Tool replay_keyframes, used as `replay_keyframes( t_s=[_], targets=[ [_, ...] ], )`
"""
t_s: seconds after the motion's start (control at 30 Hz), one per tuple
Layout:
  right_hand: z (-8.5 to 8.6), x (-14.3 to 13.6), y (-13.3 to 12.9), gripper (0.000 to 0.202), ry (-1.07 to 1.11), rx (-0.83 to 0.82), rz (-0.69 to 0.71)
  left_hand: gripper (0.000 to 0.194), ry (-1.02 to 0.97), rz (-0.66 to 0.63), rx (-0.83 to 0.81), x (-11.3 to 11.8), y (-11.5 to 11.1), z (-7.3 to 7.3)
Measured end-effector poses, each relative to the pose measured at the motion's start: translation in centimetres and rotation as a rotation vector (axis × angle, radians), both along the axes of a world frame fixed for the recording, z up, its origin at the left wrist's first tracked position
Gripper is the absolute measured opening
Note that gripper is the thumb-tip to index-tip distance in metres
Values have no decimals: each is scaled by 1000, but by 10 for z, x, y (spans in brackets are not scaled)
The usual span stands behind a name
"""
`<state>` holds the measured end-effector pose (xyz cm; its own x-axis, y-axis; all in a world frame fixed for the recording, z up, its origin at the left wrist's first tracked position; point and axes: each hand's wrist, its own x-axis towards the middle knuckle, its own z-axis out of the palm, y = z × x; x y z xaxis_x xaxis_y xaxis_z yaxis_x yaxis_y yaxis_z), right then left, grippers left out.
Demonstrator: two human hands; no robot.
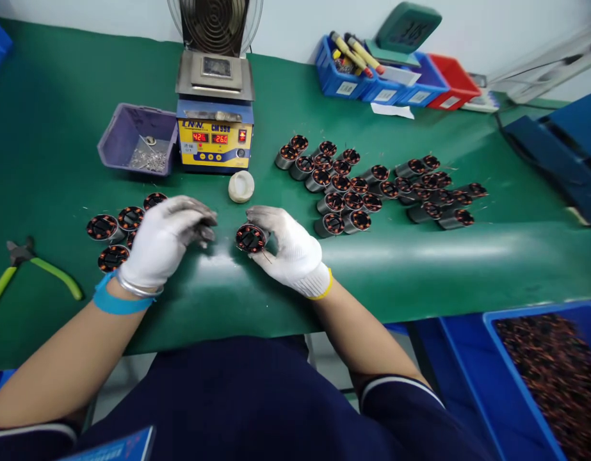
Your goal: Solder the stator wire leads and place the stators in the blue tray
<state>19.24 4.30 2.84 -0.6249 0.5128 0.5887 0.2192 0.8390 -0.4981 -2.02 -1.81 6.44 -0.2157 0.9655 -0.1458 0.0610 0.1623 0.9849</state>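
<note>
My right hand [288,246], in a white glove with dark fingertips, grips a metal cylinder with copper windings [250,238] from its right side, the wound end facing me. To its left, my left hand [173,237], also gloved, is raised over the mat with its fingers curled; whether they hold anything small cannot be made out. Several similar wound cylinders [103,228] stand beside and partly behind my left hand. A small round whitish container [241,186] sits just above the held cylinder. More wound cylinders [332,224] are grouped to the right.
A yellow-fronted soldering pot unit [214,144] stands at the back, beside a purple bin [136,141] with metal bits. Green-handled cutters [55,275] lie at left. Blue bins [340,80] and a red bin [451,83] line the back. A blue crate [520,384] is lower right.
</note>
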Motion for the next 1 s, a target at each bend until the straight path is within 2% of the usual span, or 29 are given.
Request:
replay_keyframes(
  t_s=[0.07, 0.17, 0.23, 0.3, 0.37, 0.43, 0.5, 0.6, 0.67, 0.77, 0.83, 0.93, 1.0],
  targets=[
    [-1, 0, -1, 44, 10, 6, -9, 23, -33, 21, -4, 2, 0, 1],
    [-1, 0, -1, 46, 16, 33, -3, 26, 143, -199, -128, 13, -2, 1],
    [0, 2, -1, 45, 12, 35, 2, 21, 136, -284, -197, 16, -3, 1],
    [2, 5, 0, 43, 6, 16, 5, 15, 12, -195, -170, 13, -2, 1],
    [3, 6, 0, 43, 1, -6, 9, 11, -105, 0, -53, 8, 1, -1],
    [4, 6, -2, 44, -2, -19, 17, 14, -117, 117, 60, 6, 2, -5],
    [3, 5, -3, 44, 2, -21, 29, 18, 48, 50, 91, 11, 1, -8],
    [1, 4, -3, 43, 0, -29, 48, 19, 307, -143, 68, 15, -6, -5],
    [1, 5, -2, 41, -8, -50, 54, 25, 218, -202, 47, 7, -9, 1],
    [2, 6, -1, 39, -11, -92, 49, 34, -28, -162, 124, -9, -10, 10],
    [3, 7, -1, 39, -6, -110, 42, 31, 74, -147, 170, -12, -7, 11],
    [5, 7, -3, 40, 12, -120, 47, 21, 337, -311, 23, 0, -6, 8],
    [6, 7, -4, 41, 19, -137, 67, 20, 295, -358, -29, 7, -7, 6]
  ],
)
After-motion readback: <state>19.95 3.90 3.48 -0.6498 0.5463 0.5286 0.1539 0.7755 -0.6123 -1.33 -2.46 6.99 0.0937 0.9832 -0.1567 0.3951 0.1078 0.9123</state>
